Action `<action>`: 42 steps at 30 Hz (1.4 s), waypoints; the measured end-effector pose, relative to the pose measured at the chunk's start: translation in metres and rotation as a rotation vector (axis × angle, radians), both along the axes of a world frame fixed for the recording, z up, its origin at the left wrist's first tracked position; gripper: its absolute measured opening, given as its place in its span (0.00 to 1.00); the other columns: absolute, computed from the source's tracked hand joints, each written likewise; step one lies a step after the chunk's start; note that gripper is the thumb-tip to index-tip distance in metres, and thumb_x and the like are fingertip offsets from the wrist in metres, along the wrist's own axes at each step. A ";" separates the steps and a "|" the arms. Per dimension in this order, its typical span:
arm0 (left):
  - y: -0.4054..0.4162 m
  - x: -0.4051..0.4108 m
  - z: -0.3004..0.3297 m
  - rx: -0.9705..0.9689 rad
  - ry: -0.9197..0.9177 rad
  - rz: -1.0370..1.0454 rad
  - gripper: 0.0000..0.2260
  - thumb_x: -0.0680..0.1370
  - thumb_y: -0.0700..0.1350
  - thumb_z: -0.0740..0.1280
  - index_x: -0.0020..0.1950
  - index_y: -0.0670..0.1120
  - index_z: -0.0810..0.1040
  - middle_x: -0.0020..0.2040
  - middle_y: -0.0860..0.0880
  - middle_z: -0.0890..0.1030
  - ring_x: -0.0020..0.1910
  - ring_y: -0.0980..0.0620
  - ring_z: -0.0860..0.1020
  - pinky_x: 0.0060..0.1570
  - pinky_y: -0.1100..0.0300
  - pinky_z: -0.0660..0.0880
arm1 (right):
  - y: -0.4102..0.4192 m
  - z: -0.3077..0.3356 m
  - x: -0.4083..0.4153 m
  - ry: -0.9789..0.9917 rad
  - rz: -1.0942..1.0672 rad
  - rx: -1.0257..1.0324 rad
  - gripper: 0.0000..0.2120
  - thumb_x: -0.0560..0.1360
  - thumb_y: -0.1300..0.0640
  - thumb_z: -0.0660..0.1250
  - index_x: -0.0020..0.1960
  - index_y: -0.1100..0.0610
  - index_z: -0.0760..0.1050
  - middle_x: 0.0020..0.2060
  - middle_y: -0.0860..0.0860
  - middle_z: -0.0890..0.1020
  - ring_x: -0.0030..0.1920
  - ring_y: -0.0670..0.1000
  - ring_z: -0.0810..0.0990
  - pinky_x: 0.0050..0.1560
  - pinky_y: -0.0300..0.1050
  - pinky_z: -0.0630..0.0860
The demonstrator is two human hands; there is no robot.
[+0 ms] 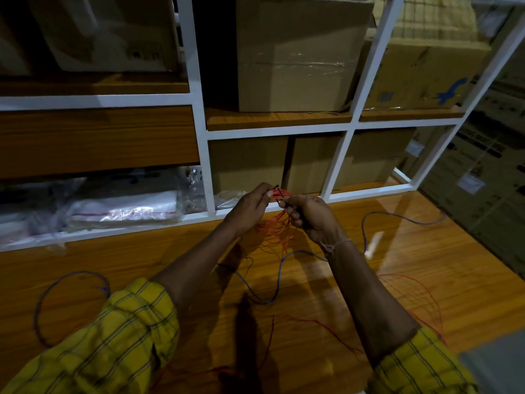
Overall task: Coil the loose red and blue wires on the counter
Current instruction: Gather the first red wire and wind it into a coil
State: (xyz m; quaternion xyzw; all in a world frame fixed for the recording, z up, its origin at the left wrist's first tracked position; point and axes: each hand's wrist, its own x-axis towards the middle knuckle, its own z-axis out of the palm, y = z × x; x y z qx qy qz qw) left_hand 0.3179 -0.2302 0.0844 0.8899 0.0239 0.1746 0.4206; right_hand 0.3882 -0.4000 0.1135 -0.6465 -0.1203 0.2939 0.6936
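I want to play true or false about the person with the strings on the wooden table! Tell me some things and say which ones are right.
1. Both hands hold the red wire bundle up above the counter. True: the left hand and right hand pinch it together.
2. The blue wire is already coiled neatly. False: it lies loose in long curves across the counter.
3. Cardboard boxes sit on the shelves behind. True.
4. The person wears green sleeves. False: the sleeves are yellow plaid.
5. All the red wire is in the hands. False: loose red strands trail on the counter at the right.
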 end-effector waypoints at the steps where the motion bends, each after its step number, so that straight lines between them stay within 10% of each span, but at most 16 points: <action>1: 0.001 0.000 -0.001 -0.003 0.000 -0.001 0.10 0.88 0.50 0.55 0.63 0.50 0.73 0.39 0.57 0.74 0.37 0.58 0.73 0.37 0.59 0.68 | 0.000 0.001 0.000 0.000 0.002 0.002 0.09 0.81 0.62 0.65 0.46 0.64 0.81 0.28 0.49 0.75 0.27 0.45 0.67 0.25 0.39 0.61; 42: 0.006 0.004 -0.005 -0.063 0.017 0.002 0.09 0.88 0.51 0.55 0.58 0.52 0.74 0.38 0.51 0.74 0.37 0.53 0.72 0.38 0.55 0.68 | 0.003 -0.006 0.001 -0.039 0.018 0.023 0.08 0.81 0.62 0.65 0.48 0.65 0.81 0.30 0.49 0.76 0.29 0.46 0.67 0.27 0.38 0.63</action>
